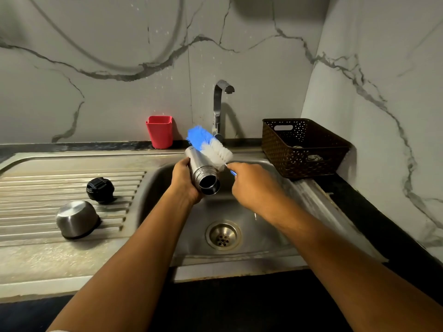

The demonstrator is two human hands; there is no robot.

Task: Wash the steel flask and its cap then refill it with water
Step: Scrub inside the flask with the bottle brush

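Note:
My left hand (184, 180) grips the steel flask (201, 167) over the sink basin, its open mouth tilted toward me. My right hand (251, 182) holds the handle of a blue-and-white bottle brush (211, 147), whose bristles lie against the outside of the flask body. The black inner stopper (100, 190) and the steel cup cap (77, 219), upside down, sit on the ribbed drainboard at the left.
The sink (271, 238) has a drain (223, 235) at its centre, and the tap (219, 109) behind it shows no running water. A red cup (160, 131) stands on the back ledge. A brown perforated basket (302, 147) sits at the right, beside the marble wall.

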